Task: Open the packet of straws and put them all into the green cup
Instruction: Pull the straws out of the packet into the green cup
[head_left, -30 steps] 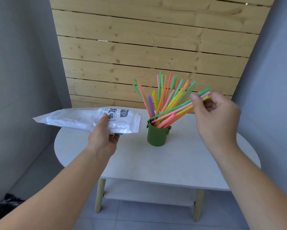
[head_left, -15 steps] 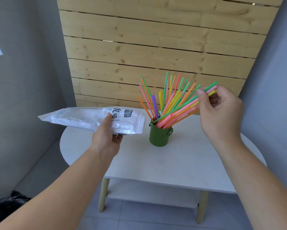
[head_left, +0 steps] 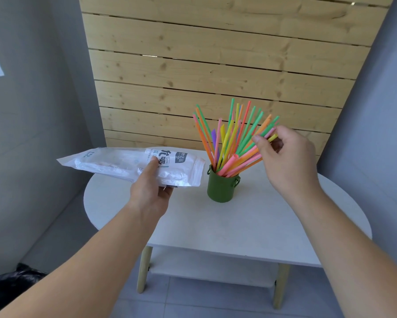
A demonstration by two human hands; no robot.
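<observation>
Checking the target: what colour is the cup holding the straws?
Olive green cup, clearest in the head view.

On the white table stands the green cup, with the straws fanning upward from it. At its nine o'clock the left hand grips the packet above the tabletop. At its two o'clock the right hand pinches the tips of several leaning straws.

White oval table before pine-slat panel, grey walls.
</observation>
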